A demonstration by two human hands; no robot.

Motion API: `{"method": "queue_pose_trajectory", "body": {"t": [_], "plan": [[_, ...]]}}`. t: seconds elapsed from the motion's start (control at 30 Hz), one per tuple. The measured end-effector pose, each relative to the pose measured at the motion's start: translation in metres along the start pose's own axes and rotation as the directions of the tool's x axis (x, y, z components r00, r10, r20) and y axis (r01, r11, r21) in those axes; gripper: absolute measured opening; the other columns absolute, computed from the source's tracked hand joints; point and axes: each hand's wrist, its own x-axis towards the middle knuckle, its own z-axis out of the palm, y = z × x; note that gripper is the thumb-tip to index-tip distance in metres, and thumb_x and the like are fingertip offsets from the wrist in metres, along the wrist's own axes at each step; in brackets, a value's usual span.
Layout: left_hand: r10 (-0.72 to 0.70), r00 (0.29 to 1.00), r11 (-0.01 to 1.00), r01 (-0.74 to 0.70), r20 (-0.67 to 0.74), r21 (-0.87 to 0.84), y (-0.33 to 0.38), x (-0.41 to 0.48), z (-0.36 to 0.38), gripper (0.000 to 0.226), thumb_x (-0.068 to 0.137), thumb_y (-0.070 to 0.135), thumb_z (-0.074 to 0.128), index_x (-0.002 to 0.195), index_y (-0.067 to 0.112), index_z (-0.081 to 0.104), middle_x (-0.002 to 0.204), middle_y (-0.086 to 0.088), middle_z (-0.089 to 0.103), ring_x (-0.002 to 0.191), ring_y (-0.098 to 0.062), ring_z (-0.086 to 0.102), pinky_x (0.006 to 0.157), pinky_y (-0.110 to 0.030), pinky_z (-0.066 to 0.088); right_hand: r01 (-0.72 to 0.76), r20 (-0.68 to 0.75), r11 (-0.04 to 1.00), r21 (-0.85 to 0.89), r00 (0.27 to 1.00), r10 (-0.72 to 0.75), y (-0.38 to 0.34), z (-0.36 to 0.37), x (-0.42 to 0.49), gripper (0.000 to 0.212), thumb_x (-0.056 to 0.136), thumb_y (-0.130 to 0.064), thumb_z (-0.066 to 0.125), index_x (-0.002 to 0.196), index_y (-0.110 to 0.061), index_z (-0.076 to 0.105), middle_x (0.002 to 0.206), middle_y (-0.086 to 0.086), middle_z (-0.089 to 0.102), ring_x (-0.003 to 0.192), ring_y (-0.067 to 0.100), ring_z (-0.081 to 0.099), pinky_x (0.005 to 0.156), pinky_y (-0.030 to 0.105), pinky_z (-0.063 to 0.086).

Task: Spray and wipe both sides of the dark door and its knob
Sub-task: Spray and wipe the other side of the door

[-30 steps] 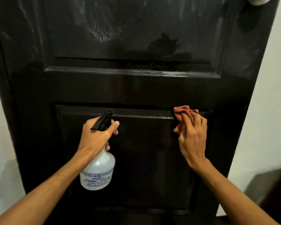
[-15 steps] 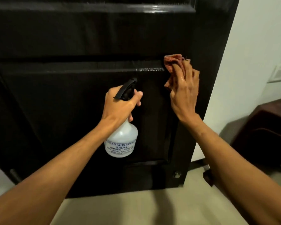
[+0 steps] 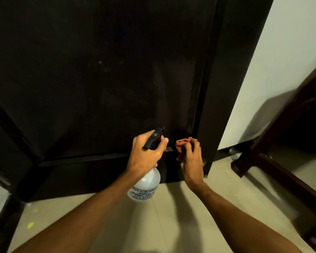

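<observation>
The dark panelled door (image 3: 102,79) fills most of the view, seen down to its bottom edge at the floor. My left hand (image 3: 146,154) grips a white spray bottle (image 3: 145,187) by its black trigger head, nozzle facing the door. My right hand (image 3: 191,159) holds a crumpled reddish cloth (image 3: 181,145) against the lower right corner of the recessed panel. The knob is out of view.
A white wall (image 3: 281,61) stands right of the door's edge. Dark wooden furniture (image 3: 285,143) sits on the beige tiled floor (image 3: 162,225) at the right. A small round fitting shows near the door's bottom right corner, partly behind my right hand.
The view has tilted down the door. Both hands have dropped from the panel's top right corner to its bottom right corner, cloth and bottle still held.
</observation>
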Motion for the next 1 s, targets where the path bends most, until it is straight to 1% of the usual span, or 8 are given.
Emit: {"method": "queue_pose_trajectory", "body": {"t": [0.13, 0.27, 0.33, 0.5, 0.63, 0.8, 0.9, 1.0], "plan": [[-0.051, 0.999, 0.999, 0.051, -0.015, 0.006, -0.041, -0.018, 0.005, 0.02, 0.099, 0.025, 0.072, 0.084, 0.012, 0.068, 0.077, -0.015, 0.072, 0.04, -0.011, 0.055, 0.038, -0.023, 0.043, -0.015, -0.077, 0.999, 0.036, 0.997, 0.018, 0.011, 0.0, 0.0, 0.06, 0.077, 0.009, 0.073, 0.13, -0.015, 0.059, 0.145, 0.006, 0.045, 0.129, 0.028, 0.052, 0.097, 0.042, 0.056], [-0.096, 0.994, 0.995, 0.097, -0.042, 0.005, -0.072, -0.032, -0.007, 0.02, 0.099, 0.023, 0.071, 0.083, 0.011, 0.068, 0.075, -0.014, 0.07, 0.043, -0.013, 0.057, 0.037, -0.025, 0.044, -0.09, -0.126, 0.995, -0.032, 0.988, 0.085, 0.004, 0.023, -0.017, 0.052, 0.076, 0.011, 0.07, 0.123, -0.012, 0.065, 0.149, 0.013, 0.044, 0.133, 0.036, 0.048, 0.097, 0.048, 0.055], [-0.095, 0.993, 0.995, 0.097, -0.075, 0.027, -0.086, -0.035, -0.023, 0.02, 0.099, 0.021, 0.072, 0.082, 0.011, 0.068, 0.071, -0.011, 0.069, 0.044, -0.016, 0.058, 0.037, -0.028, 0.045, -0.107, -0.145, 0.994, -0.011, 0.984, 0.104, -0.01, 0.04, -0.019, 0.048, 0.078, 0.009, 0.069, 0.121, -0.012, 0.067, 0.145, 0.014, 0.045, 0.128, 0.036, 0.048, 0.095, 0.049, 0.055], [-0.133, 0.973, 0.987, 0.147, -0.19, 0.062, -0.12, -0.041, -0.079, 0.02, 0.098, 0.023, 0.073, 0.081, 0.013, 0.067, 0.071, -0.012, 0.068, 0.051, -0.022, 0.062, 0.041, -0.035, 0.051, 0.083, -0.104, 0.991, 0.105, 0.992, -0.073, -0.075, 0.085, -0.022, 0.034, 0.086, -0.002, 0.071, 0.118, -0.011, 0.071, 0.127, 0.014, 0.052, 0.115, 0.031, 0.052, 0.091, 0.042, 0.052], [-0.183, 0.933, 0.975, 0.213, -0.309, 0.066, -0.148, -0.056, -0.126, 0.021, 0.093, 0.042, 0.071, 0.083, 0.024, 0.069, 0.071, -0.002, 0.07, 0.064, -0.026, 0.067, 0.054, -0.044, 0.056, 0.166, -0.077, 0.972, 0.168, 0.985, -0.155, -0.134, 0.122, -0.032, 0.033, 0.089, -0.011, 0.072, 0.122, -0.013, 0.07, 0.121, 0.012, 0.053, 0.111, 0.029, 0.054, 0.084, 0.038, 0.054], [-0.186, 0.872, 0.972, 0.23, -0.452, 0.043, -0.166, -0.068, -0.182, 0.015, 0.096, 0.019, 0.075, 0.082, 0.018, 0.07, 0.069, -0.006, 0.071, 0.05, -0.009, 0.061, 0.047, -0.029, 0.049, 0.315, 0.006, 0.936, 0.157, 0.947, -0.32, -0.198, 0.161, -0.037, 0.04, 0.09, -0.02, 0.073, 0.129, -0.016, 0.067, 0.118, 0.008, 0.053, 0.105, 0.025, 0.053, 0.071, 0.032, 0.054], [-0.206, 0.826, 0.968, 0.249, -0.524, 0.011, -0.176, -0.08, -0.221, 0.016, 0.096, 0.017, 0.075, 0.082, 0.025, 0.071, 0.07, 0.003, 0.073, 0.051, -0.002, 0.061, 0.053, -0.025, 0.048, 0.39, 0.091, 0.916, 0.093, 0.913, -0.398, -0.241, 0.191, -0.041, 0.046, 0.087, -0.023, 0.078, 0.13, -0.015, 0.065, 0.116, 0.009, 0.051, 0.101, 0.026, 0.05, 0.063, 0.035, 0.055], [-0.217, 0.785, 0.965, 0.263, -0.58, -0.005, -0.188, -0.095, -0.263, 0.02, 0.096, 0.017, 0.075, 0.081, 0.03, 0.071, 0.069, 0.011, 0.073, 0.05, -0.001, 0.061, 0.05, -0.018, 0.047, 0.477, 0.167, 0.877, 0.059, 0.861, -0.48, -0.29, 0.22, -0.048, 0.05, 0.087, -0.018, 0.078, 0.134, -0.016, 0.061, 0.116, 0.006, 0.051, 0.098, 0.022, 0.048, 0.066, 0.031, 0.055]]}}
